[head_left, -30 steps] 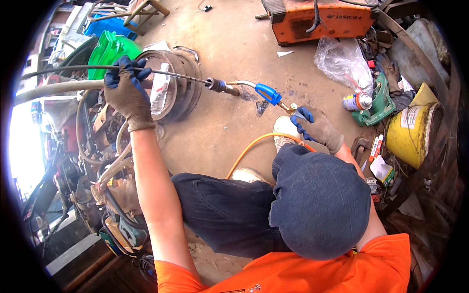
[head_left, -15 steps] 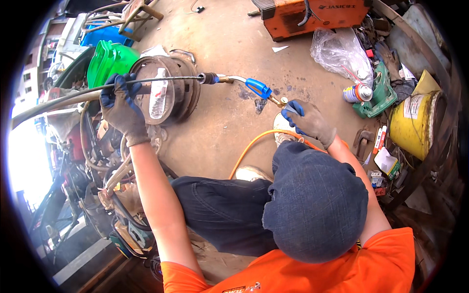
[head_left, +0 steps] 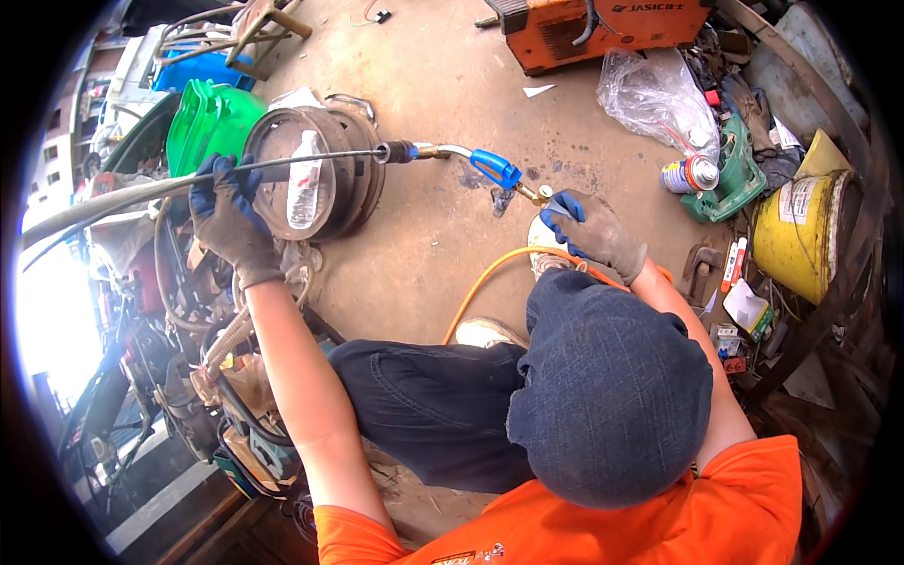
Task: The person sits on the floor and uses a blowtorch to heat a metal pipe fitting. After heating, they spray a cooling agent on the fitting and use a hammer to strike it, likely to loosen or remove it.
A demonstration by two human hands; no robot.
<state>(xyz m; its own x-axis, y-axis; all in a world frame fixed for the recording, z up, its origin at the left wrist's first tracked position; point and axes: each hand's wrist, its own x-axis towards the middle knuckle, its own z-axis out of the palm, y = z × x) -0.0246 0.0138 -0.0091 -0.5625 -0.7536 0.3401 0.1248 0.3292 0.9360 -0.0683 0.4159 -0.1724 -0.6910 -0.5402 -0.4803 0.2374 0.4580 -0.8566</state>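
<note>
My left hand (head_left: pixel 233 231), in a grey and blue work glove, is closed around a long, thick cable (head_left: pixel 113 200) that runs in from the far left. A thin dark rod-like length (head_left: pixel 344 153) extends from the hand to the mouth of a torch nozzle (head_left: pixel 399 152). My right hand (head_left: pixel 598 234), gloved alike, grips the valve end of a gas torch (head_left: pixel 494 168) with a blue body and brass fittings. An orange hose (head_left: pixel 490 273) loops away below that hand. Whether a flame burns at the nozzle I cannot tell.
Under the rod lies a rusty steel wheel (head_left: pixel 353 193) with a clear plastic bottle (head_left: pixel 303 188) on it. A green plastic container (head_left: pixel 212 122) stands behind. Farther right are an orange welding machine (head_left: pixel 603 33), a spray can (head_left: pixel 692 176) and a yellow bucket (head_left: pixel 800 231).
The cable in my left hand has turned or shifted slightly; its thin strand now shows below the thick part at far left. My left hand dips a little; the torch stays nearly still.
</note>
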